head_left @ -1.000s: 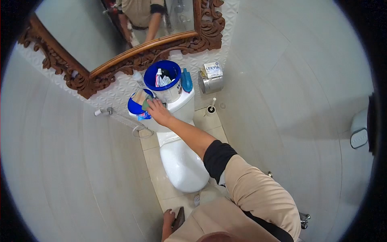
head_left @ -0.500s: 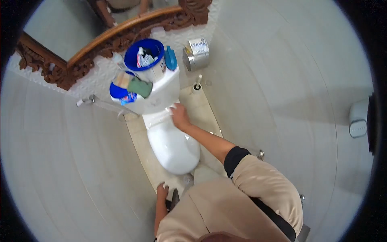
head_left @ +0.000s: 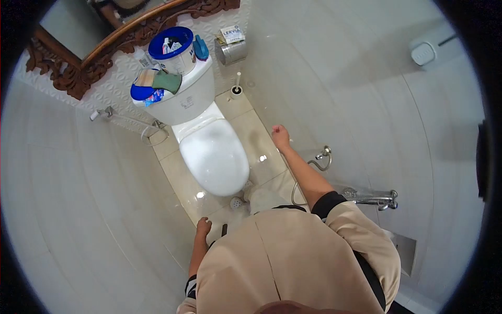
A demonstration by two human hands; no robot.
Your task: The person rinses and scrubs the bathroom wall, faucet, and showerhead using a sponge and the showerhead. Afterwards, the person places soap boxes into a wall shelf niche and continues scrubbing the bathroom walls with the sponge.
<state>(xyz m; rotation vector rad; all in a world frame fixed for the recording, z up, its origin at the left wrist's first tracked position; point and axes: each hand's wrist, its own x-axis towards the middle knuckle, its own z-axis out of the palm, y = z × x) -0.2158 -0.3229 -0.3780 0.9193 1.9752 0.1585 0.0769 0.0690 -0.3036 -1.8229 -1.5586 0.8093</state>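
Observation:
My right hand (head_left: 281,137) is held off to the right of the white toilet (head_left: 214,157), near the right wall, with its fingers curled in and nothing visible in them. The toilet's lid is down. My left hand (head_left: 204,226) hangs low on the left, in front of the toilet, its fingers loosely bent and apart, and I see nothing in it. On the cistern (head_left: 191,97) stand a blue-rimmed bucket (head_left: 180,64) with bottles or packets inside, a blue brush (head_left: 200,48), a green sponge or cloth (head_left: 167,81) and a blue lid (head_left: 141,93).
A toilet brush in its holder (head_left: 236,90) stands by the right wall. Above it is a metal paper holder (head_left: 231,52) with a box on top. A shower tap and hose (head_left: 374,199) are on the right wall, and a hand sprayer (head_left: 95,115) on the left.
My right hand has left the back of the toilet lid and swung right, toward the wall. The view has shifted, bringing the shower tap and hose into sight.

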